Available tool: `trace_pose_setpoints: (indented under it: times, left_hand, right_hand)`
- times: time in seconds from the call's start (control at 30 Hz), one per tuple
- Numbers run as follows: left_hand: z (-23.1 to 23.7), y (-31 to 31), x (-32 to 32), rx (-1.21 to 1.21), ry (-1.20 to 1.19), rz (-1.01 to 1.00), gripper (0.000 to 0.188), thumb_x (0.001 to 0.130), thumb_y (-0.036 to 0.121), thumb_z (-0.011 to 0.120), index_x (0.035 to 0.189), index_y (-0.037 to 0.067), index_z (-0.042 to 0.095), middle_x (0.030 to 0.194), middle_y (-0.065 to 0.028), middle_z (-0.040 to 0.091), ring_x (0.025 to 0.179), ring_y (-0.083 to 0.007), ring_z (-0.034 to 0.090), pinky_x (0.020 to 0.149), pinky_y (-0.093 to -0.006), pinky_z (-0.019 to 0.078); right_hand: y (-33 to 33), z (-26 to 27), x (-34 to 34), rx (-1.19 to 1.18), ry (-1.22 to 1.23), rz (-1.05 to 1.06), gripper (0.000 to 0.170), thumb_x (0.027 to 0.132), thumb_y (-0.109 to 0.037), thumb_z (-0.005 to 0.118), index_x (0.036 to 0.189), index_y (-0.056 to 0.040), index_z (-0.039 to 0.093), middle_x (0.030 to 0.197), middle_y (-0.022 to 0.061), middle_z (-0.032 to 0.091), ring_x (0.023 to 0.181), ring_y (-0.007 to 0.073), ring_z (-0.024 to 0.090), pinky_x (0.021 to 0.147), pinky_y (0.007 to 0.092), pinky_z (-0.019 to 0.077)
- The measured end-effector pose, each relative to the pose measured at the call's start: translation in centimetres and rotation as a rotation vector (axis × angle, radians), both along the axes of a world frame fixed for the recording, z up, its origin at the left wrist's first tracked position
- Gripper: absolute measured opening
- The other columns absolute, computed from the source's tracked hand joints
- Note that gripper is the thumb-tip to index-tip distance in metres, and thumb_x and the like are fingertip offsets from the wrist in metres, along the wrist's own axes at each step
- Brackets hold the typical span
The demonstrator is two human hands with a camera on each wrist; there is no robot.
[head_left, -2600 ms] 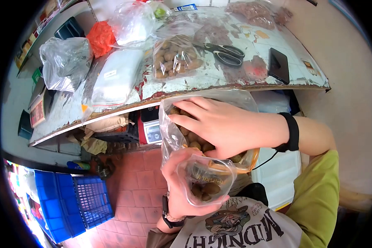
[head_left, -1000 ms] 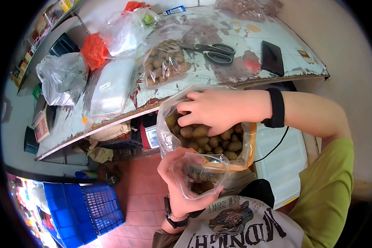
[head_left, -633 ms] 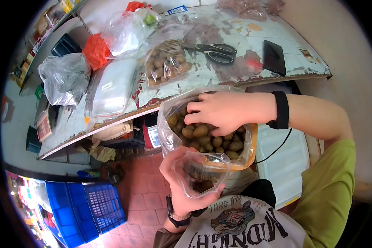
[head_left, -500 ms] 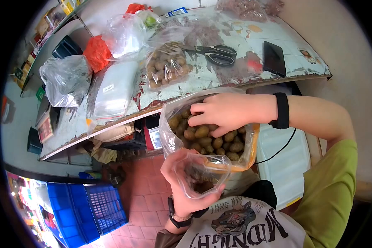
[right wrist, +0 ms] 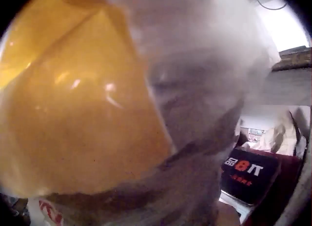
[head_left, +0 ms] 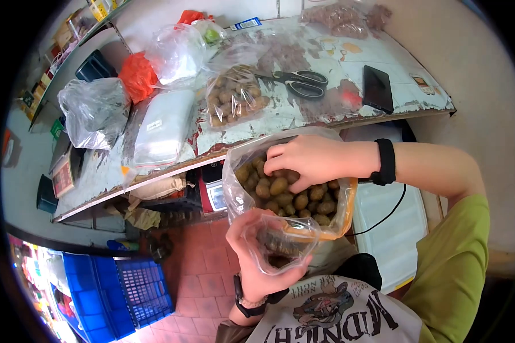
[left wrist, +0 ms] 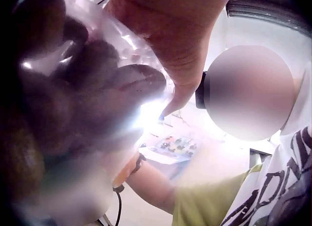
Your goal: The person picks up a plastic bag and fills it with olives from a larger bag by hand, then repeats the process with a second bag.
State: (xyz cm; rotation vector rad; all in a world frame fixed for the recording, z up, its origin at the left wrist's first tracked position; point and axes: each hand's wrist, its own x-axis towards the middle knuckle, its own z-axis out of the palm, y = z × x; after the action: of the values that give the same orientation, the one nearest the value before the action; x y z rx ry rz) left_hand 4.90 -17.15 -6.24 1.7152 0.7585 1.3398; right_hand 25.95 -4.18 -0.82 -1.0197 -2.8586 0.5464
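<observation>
In the head view, my left hand (head_left: 260,263) grips a small clear bag (head_left: 280,243) with a few brown oval fruits low inside. The left wrist view shows the palm (left wrist: 175,45) beside the bag's fruits (left wrist: 97,99), large and close. Against the small bag's far side is a big clear bag with an orange edge (head_left: 349,208), open and holding many brown-green fruits (head_left: 300,200). My right hand (head_left: 315,163) is inside its mouth, fingers bent and apart, tips touching the fruits. In the right wrist view the orange and clear bag wall (right wrist: 83,118) covers most of that hand.
A worn white tabletop (head_left: 257,128) lies beyond, bearing a filled clear bag (head_left: 234,100), scissors (head_left: 303,83), a phone (head_left: 377,88), stacked clear bags (head_left: 163,128) and a grey plastic bag (head_left: 94,111). Blue crates (head_left: 97,294) stand on the floor at left; a scale (head_left: 216,194) is underneath.
My right hand has gone from spread flat over the fruits to bent fingers among them, uncovering more fruits. The left hand keeps its grip on the small bag. The head view has shifted slightly.
</observation>
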Motion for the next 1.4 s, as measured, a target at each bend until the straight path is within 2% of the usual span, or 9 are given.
trace_pose_setpoints:
  times: [0.33,0.43,0.53,0.6,0.73,0.87,1.0,1.07,1.4]
  left_hand:
    - [0.1,-0.4,0.1,-0.024,0.031,0.038,0.098,0.061,0.009,0.088,0.135,0.003,0.024,0.121,-0.0178,0.045,0.1,-0.0221,0.053,0.09,-0.0383,0.0453]
    - [-0.2,-0.1,0.2,-0.026,-0.029,0.013,0.098,0.06,0.009,0.089,0.135,0.003,0.025,0.122,-0.0179,0.044,0.1,-0.0221,0.053,0.091,-0.0383,0.0453]
    - [0.0,-0.1,0.2,-0.008,-0.023,0.03,0.099,0.06,0.009,0.089,0.135,0.003,0.024,0.123,-0.0181,0.044,0.1,-0.0223,0.053,0.091,-0.0382,0.0453]
    - [0.4,-0.2,0.1,-0.006,0.018,0.04,0.1,0.06,0.009,0.089,0.136,0.003,0.024,0.124,-0.0182,0.044,0.101,-0.0225,0.053,0.091,-0.0383,0.0453]
    - [0.0,-0.4,0.4,-0.07,-0.061,0.053,0.104,0.06,0.011,0.09,0.138,0.002,0.021,0.124,-0.0185,0.044,0.104,-0.0239,0.053,0.092,-0.039,0.0454]
    - [0.1,-0.3,0.1,-0.009,0.055,0.079,0.105,0.06,0.012,0.089,0.139,0.002,0.02,0.126,-0.0194,0.044,0.109,-0.0261,0.053,0.095,-0.0395,0.0451]
    - [0.0,-0.2,-0.2,-0.04,0.022,0.014,0.107,0.061,0.012,0.088,0.14,0.002,0.017,0.129,-0.0215,0.043,0.115,-0.0297,0.053,0.096,-0.0412,0.0463]
    - [-0.1,-0.2,-0.3,0.016,0.094,0.034,0.108,0.06,0.012,0.088,0.141,0.002,0.017,0.129,-0.0212,0.043,0.114,-0.03,0.054,0.094,-0.0418,0.0472]
    - [-0.4,-0.3,-0.1,0.023,0.058,0.038,0.11,0.059,0.016,0.089,0.141,0.002,0.018,0.131,-0.0206,0.041,0.114,-0.0305,0.053,0.094,-0.042,0.0474]
  right_hand:
    - [-0.2,0.4,0.5,0.018,0.205,0.026,0.049,0.068,-0.024,0.08,0.111,-0.0118,0.062,0.11,0.0043,0.064,0.092,0.0291,0.064,0.076,0.0389,0.0518]
    - [-1.0,2.1,0.5,-0.05,0.327,-0.014,0.045,0.068,-0.022,0.08,0.107,-0.009,0.06,0.098,0.0079,0.065,0.086,0.0279,0.063,0.075,0.0378,0.0497]
    - [-1.8,4.1,0.4,-0.295,0.352,-0.122,0.045,0.071,-0.023,0.081,0.108,-0.0078,0.06,0.094,0.0079,0.065,0.081,0.0223,0.061,0.074,0.0339,0.0493]
    - [-2.3,4.8,0.2,-0.544,0.543,-0.16,0.044,0.073,-0.024,0.082,0.107,-0.0056,0.06,0.09,0.0079,0.063,0.078,0.0192,0.058,0.072,0.0323,0.0489]
    - [-3.8,6.1,-0.5,-0.516,0.499,-0.097,0.043,0.072,-0.022,0.081,0.105,-0.0036,0.06,0.091,0.0105,0.064,0.079,0.023,0.061,0.072,0.0338,0.05]
    - [-6.3,6.7,-2.1,-0.265,0.409,0.118,0.035,0.071,-0.019,0.075,0.098,-0.0016,0.061,0.096,0.015,0.062,0.087,0.0355,0.063,0.074,0.0416,0.0513]
    - [-7.4,6.4,-2.7,-0.244,0.277,0.159,0.03,0.072,-0.019,0.073,0.093,-0.0015,0.06,0.093,0.0148,0.061,0.085,0.0371,0.063,0.071,0.0452,0.0513]
    - [-7.2,6.2,-2.8,-0.222,0.163,0.212,0.042,0.076,-0.02,0.076,0.112,-0.007,0.059,0.106,0.0086,0.059,0.086,0.031,0.064,0.069,0.0405,0.0521]
    - [-6.6,6.0,-3.8,-0.487,0.184,0.241,0.036,0.078,-0.02,0.076,0.104,-0.0008,0.062,0.106,0.011,0.059,0.087,0.0322,0.063,0.073,0.0385,0.0516]
